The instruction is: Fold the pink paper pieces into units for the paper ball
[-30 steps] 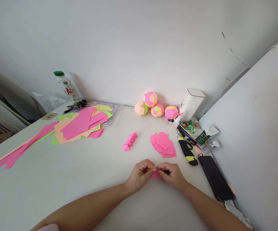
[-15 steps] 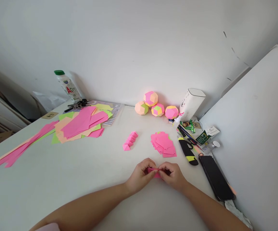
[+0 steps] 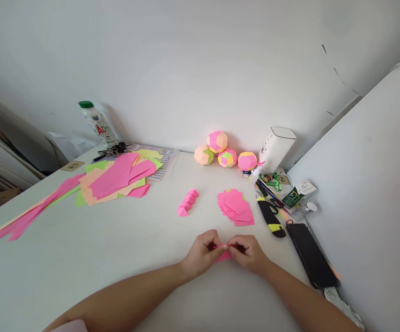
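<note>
Between my two hands is a small piece of pink paper (image 3: 223,256), partly hidden by the fingers and folded along its upper edge. My left hand (image 3: 201,254) pinches it from the left, thumb and index finger closed. From the right, my right hand (image 3: 250,252) pinches the same edge, its thumb close to the left thumb. Just beyond the hands lies a loose pile of pink paper pieces (image 3: 235,207) with a little green showing. To its left, several folded pink paper units (image 3: 188,203) stand nested in a slanting row.
Several faceted paper balls (image 3: 217,141) sit against the wall beside a white container (image 3: 277,147). A black-and-yellow cutter (image 3: 271,217) and a phone (image 3: 312,255) line the right side. Coloured sheets (image 3: 116,177), long strips (image 3: 44,205) and a bottle (image 3: 98,123) occupy the left.
Both hands have shifted very slightly while pinching the paper. More of the pink sheet now shows below the thumbs.
</note>
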`<state>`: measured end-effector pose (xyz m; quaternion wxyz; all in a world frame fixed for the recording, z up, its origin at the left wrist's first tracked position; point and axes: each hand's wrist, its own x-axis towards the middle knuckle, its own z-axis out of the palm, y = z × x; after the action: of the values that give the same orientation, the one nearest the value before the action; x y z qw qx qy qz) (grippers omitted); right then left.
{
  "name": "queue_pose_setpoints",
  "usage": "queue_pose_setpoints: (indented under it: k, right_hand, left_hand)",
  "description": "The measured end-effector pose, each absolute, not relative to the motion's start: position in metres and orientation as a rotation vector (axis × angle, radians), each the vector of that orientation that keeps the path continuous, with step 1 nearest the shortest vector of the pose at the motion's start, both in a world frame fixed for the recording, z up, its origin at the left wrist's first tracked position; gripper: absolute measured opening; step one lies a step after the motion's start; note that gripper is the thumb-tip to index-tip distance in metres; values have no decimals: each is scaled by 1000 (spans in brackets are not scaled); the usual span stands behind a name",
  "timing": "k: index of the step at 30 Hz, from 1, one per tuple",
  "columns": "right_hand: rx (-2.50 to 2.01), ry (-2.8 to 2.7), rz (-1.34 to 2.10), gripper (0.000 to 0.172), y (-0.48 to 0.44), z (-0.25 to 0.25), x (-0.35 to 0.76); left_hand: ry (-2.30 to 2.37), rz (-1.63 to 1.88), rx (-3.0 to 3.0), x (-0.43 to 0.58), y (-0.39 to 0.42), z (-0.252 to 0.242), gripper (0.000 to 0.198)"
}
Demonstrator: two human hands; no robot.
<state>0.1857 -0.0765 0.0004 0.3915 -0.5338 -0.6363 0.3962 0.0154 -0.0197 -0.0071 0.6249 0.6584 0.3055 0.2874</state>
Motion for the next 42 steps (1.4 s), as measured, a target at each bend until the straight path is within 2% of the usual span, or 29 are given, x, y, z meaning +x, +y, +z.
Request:
queue_pose_setpoints:
  k: [9, 12, 17, 22, 29, 33, 42]
  right_hand:
    - [-1302, -1439, 1223, 17, -75, 4, 191]
    - [-1287, -1353, 1258, 17, -74, 4, 194]
    - [-1325, -1464, 1204, 15, -75, 5, 191]
    - [-1295, -1386, 1225, 21, -73, 2, 191]
    - [-1270, -1266, 1262, 23, -71, 1, 193]
    - [-1293, -1250, 1264, 26, -71, 2, 192]
    - [-1295, -1297, 1266, 27, -71, 4, 191]
  left_hand:
    - [656, 601, 1564, 14, -19, -2, 50]
    - [725, 636, 1471, 15, -19, 1, 46]
    - [665, 648, 1373, 17, -19, 0, 27]
    - [688, 616, 1497, 18, -18, -1, 32]
    - [731, 660, 1243, 21, -16, -2, 31]
    - [666, 579, 1268, 19, -17, -2, 31]
    - [586, 668, 1125, 22, -13, -3, 29]
